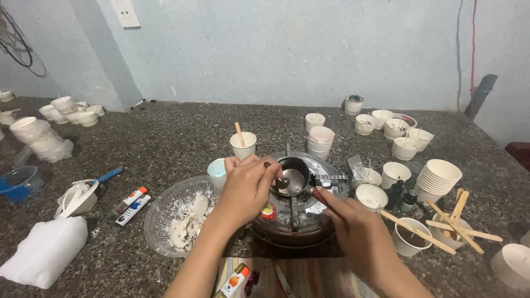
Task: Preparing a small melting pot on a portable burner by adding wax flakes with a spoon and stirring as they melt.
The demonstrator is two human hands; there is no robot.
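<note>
Stirring small metal pot (pixel 292 175) on stove (pixel 292 218)

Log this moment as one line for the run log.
left hand: over small metal pot, fingers at rim | right hand: on pot handle | pot: on stove

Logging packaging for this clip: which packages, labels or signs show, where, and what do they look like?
Glue stick: left of clear bowl, white tube, orange cap.
Flat tube: beside it, white with blue.
Small box: bottom edge on striped cloth, white with orange picture.
Round sticker: stove front, red and yellow.
Wall socket: top left, white.
</note>
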